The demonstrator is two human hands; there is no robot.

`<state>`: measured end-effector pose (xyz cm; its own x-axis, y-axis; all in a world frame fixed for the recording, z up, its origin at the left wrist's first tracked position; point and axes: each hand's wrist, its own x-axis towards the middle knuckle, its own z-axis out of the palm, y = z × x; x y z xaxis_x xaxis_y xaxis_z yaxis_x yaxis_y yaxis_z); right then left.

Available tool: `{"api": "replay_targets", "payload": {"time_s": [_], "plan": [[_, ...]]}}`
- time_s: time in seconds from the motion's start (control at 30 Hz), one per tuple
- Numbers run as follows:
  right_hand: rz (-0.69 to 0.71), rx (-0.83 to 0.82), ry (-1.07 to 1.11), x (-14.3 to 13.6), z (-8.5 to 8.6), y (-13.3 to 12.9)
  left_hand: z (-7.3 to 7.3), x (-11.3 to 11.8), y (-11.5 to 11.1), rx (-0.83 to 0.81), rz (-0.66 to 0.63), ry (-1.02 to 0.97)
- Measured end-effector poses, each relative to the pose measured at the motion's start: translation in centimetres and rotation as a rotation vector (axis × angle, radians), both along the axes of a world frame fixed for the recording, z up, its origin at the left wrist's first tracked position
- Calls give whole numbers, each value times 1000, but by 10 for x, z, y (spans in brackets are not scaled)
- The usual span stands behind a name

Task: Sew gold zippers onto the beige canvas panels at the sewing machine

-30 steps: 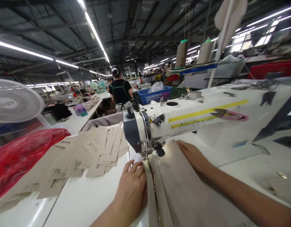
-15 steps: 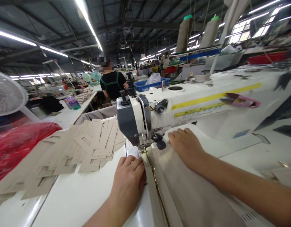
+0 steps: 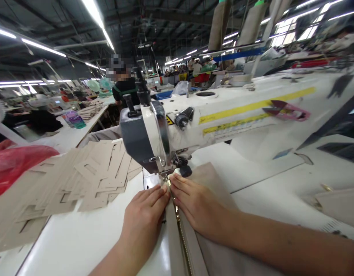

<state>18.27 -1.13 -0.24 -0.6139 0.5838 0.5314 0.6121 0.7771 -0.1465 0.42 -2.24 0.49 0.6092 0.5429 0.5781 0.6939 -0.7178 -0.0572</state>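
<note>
A beige fabric panel (image 3: pixel 219 184) with a gold-toothed zipper (image 3: pixel 181 230) along its left side runs under the sewing machine's (image 3: pixel 142 138) needle area. My left hand (image 3: pixel 145 214) is closed on the strip of fabric left of the zipper, just in front of the presser foot (image 3: pixel 165 177). On the other side, my right hand (image 3: pixel 196 203) lies flat on the panel. Its fingers are stretched forward and close together, with the tips beside the zipper near the foot. The right thumb is hidden. The zipper's gold pull shows between the hands.
Many flat beige pieces with slots (image 3: pixel 99 172) are spread left of the machine, beside a red plastic bag (image 3: pixel 21 165). Pink-handled snips (image 3: pixel 288 110) rest against the machine arm. Thread cones (image 3: pixel 251 27) stand behind. A person (image 3: pixel 123 86) sits beyond the machine.
My right hand has moved left and nearer, from the panel's far edge to beside the zipper at the foot. My left hand stays by the strip. The whole view has shifted slightly.
</note>
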Motion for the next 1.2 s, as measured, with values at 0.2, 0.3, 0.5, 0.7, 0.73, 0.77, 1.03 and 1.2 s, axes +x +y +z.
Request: {"api": "replay_targets", "payload": {"time_s": [0.2,0.3,0.5,0.7,0.73,0.77,1.03,1.2], "plan": [[-54,97,-94,-8,1,-2,2,-3,3,27,-41,-2],[-58,76,-104,-7,2,-2,6,-2,4,10,-74,3],[1,12,-91,0,0,2,8,5,3,-42,-47,-7],[76,20,2,4,-3,18,6,5,4,-113,1,-8],[94,12,19,5,-2,18,6,5,4,-125,3,-7],[109,2,33,5,0,18,6,5,4,-134,3,-8],[-38,-120,171,7,-6,-12,9,6,-14,-111,-86,-68],[-25,-130,206,6,-5,-9,10,6,-11,-131,-69,-55]]}}
